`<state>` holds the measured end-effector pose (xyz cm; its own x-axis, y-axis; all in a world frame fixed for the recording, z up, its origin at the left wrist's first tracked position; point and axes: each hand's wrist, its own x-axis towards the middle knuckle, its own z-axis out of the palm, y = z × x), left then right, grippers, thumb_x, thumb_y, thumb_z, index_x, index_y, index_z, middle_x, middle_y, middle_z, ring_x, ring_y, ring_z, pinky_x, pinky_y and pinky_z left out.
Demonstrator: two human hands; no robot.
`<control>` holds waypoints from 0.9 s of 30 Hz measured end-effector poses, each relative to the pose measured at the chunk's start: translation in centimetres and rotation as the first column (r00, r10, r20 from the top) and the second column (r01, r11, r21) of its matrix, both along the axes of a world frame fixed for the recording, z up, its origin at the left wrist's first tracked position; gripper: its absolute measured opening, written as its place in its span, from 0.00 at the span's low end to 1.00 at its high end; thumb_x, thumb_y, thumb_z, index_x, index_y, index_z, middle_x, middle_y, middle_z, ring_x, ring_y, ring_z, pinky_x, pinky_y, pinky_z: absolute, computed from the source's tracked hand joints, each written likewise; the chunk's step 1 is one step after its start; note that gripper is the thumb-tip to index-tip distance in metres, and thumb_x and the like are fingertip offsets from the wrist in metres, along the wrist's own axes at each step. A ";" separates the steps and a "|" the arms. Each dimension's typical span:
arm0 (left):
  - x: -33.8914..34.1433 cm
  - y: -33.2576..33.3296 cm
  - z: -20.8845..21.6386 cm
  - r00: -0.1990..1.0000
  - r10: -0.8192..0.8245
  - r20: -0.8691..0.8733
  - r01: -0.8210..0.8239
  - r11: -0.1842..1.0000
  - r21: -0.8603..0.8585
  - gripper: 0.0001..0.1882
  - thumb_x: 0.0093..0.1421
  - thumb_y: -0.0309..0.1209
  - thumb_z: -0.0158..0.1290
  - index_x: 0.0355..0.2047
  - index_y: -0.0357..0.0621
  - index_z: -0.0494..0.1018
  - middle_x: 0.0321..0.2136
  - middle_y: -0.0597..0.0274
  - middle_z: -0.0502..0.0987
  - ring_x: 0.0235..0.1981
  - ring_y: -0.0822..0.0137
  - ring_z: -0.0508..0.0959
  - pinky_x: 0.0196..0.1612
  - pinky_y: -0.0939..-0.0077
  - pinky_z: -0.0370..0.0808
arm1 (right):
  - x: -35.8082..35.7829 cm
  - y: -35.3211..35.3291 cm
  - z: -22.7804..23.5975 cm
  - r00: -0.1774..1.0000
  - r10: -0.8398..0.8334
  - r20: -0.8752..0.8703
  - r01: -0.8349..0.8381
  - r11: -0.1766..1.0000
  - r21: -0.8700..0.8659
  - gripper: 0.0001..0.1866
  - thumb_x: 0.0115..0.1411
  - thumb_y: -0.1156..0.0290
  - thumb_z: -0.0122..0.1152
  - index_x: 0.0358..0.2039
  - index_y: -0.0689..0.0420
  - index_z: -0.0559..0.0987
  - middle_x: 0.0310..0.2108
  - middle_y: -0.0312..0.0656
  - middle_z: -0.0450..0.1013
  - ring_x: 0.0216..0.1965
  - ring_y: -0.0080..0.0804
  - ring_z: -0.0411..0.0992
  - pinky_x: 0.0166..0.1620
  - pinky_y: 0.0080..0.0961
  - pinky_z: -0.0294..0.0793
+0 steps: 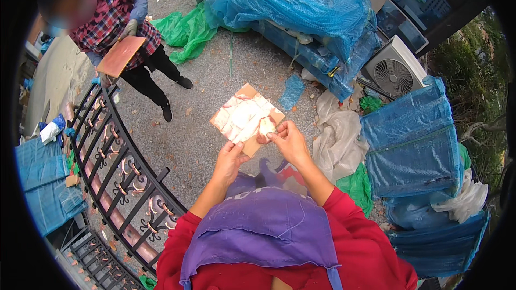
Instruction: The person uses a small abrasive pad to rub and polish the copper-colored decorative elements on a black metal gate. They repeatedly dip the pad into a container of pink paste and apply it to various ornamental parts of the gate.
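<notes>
My left hand (230, 162) grips the near left edge of a square brown cardboard piece (251, 146), thumb on top. A bright, shiny, creased sheet (243, 114) covers most of that board; glare hides its detail. On the board's right side, my right hand (290, 142) pinches a small pale pad (266, 125) with reddish-brown edges; I cannot tell its exact kind. Both hands are held in front of my purple apron (263, 225). A co-worker (121, 21) in a plaid top and gloves stands at the far left, holding a flat reddish-brown board (121, 56).
A black railing with copper-coloured scrolls (126, 174) leans along my left. Blue-wrapped stacks (301, 16) stand ahead, with green plastic sheeting (188, 35) beside them. To the right are an outdoor fan unit (395, 70), crumpled clear plastic (336, 139) and blue-wrapped panels (414, 145).
</notes>
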<state>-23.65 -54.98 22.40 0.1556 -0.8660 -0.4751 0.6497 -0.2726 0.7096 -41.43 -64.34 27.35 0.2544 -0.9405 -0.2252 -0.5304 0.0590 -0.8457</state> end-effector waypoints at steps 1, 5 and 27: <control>-0.2 -1.1 -0.1 1.000 -0.002 -0.004 0.002 1.000 0.005 0.14 0.63 0.33 0.49 0.46 0.39 0.67 0.43 0.60 0.74 0.42 0.68 0.76 0.39 0.71 0.76 | -0.4 -1.2 -0.2 1.000 -0.004 0.020 0.004 1.000 0.001 0.19 0.52 0.60 0.67 0.33 0.61 0.70 0.24 0.37 0.71 0.26 0.23 0.68 0.31 0.23 0.69; -1.5 -6.2 -0.1 1.000 0.024 -0.012 -0.024 1.000 0.017 0.15 0.62 0.32 0.49 0.47 0.40 0.66 0.43 0.59 0.74 0.43 0.67 0.76 0.39 0.69 0.78 | -2.5 -6.7 -0.7 0.994 -0.005 0.109 0.004 1.000 0.007 0.19 0.57 0.57 0.62 0.33 0.60 0.71 0.24 0.38 0.71 0.27 0.25 0.69 0.31 0.23 0.68; -13.8 -45.7 1.5 0.996 -0.066 0.054 0.063 0.996 0.057 0.11 0.62 0.34 0.51 0.41 0.40 0.69 0.36 0.60 0.77 0.34 0.70 0.78 0.35 0.76 0.78 | -30.2 -29.5 -20.4 0.985 -0.170 -0.026 0.172 0.956 0.237 0.14 0.59 0.63 0.58 0.33 0.62 0.73 0.24 0.39 0.74 0.24 0.24 0.71 0.30 0.23 0.71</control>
